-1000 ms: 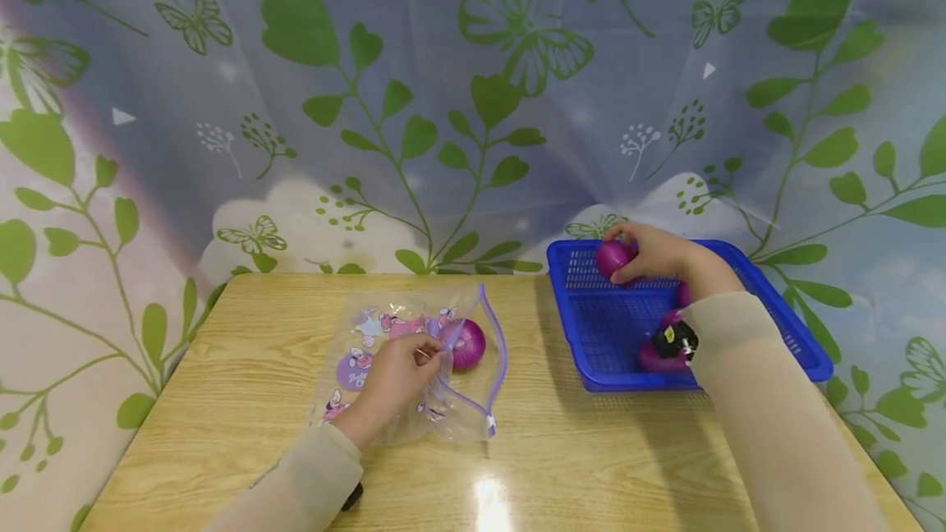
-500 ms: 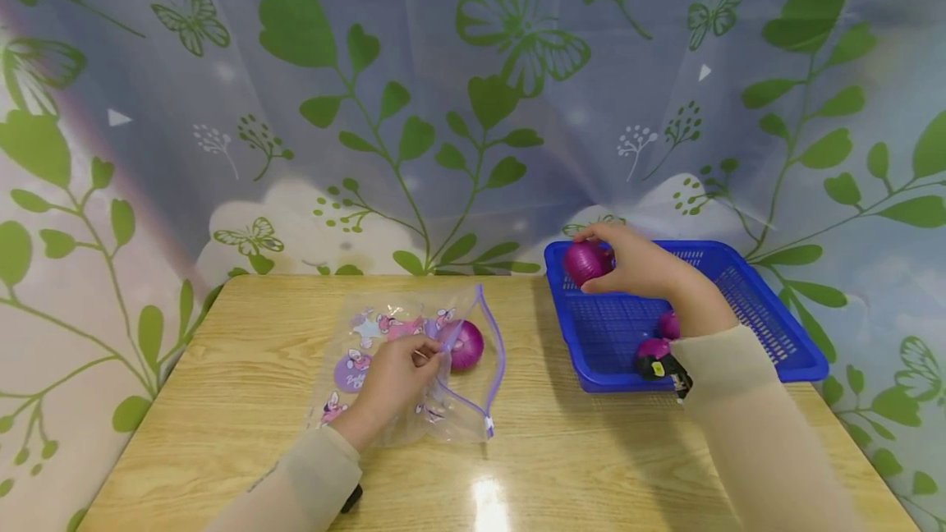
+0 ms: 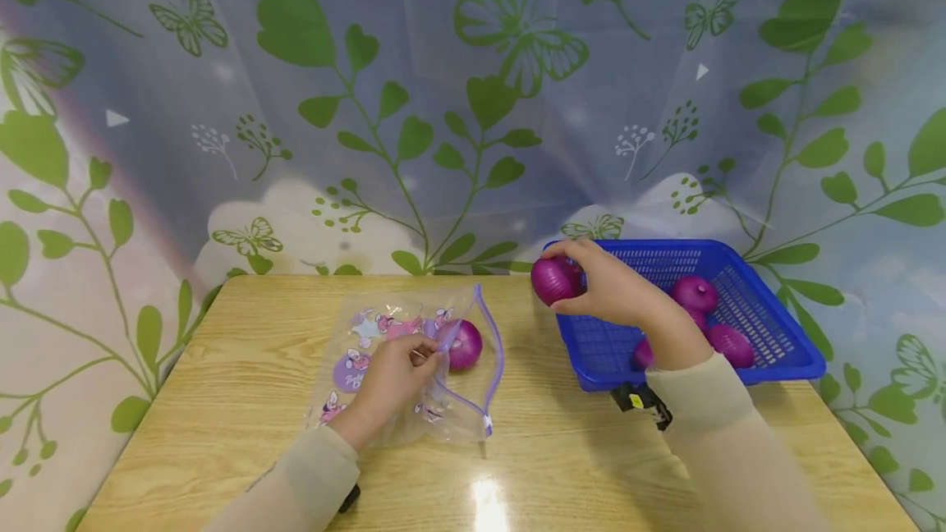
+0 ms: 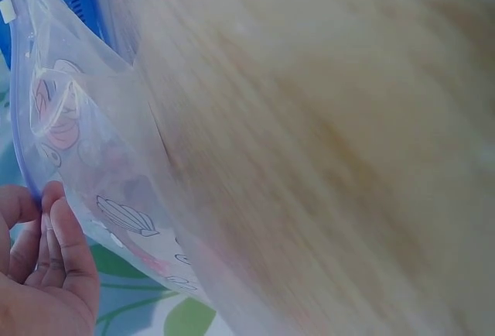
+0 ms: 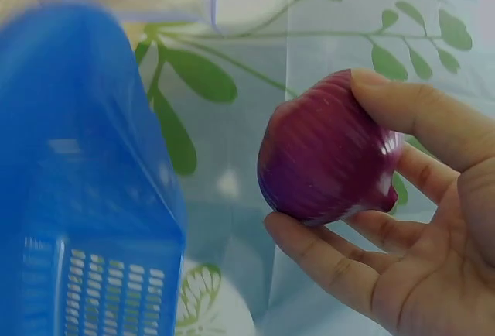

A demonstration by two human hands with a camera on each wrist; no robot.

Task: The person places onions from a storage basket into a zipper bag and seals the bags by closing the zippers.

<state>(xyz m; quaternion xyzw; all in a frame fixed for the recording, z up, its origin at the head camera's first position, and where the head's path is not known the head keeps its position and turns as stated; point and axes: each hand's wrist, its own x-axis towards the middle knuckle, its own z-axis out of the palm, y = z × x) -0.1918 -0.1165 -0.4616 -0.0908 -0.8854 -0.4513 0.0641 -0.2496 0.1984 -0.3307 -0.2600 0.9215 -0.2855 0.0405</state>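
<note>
My right hand (image 3: 609, 286) grips a red onion (image 3: 556, 281) above the far left corner of the blue plastic basket (image 3: 584, 351). In the right wrist view the thumb and fingers wrap the onion (image 5: 329, 154) from opposite sides. My left hand (image 3: 395, 384) pinches the upper edge of a clear printed zip bag (image 3: 347, 409) and holds its mouth apart. That mouth, edged in purple with a white slider (image 3: 488, 424), faces the basket. One red onion (image 3: 466, 345) lies inside the bag near the opening. In the left wrist view the fingertips (image 4: 52, 197) clasp the purple zip strip.
Several more red onions (image 3: 730, 346) lie in the basket, partly hidden by the right forearm. Both bag and basket rest on a wooden table (image 3: 244, 351). Behind the table hangs a curtain (image 3: 414, 105) with leaves and butterflies.
My right hand has carried the onion leftward, from over the basket to its left rim, uncovering more onions there. My left hand and the bag have stayed in place.
</note>
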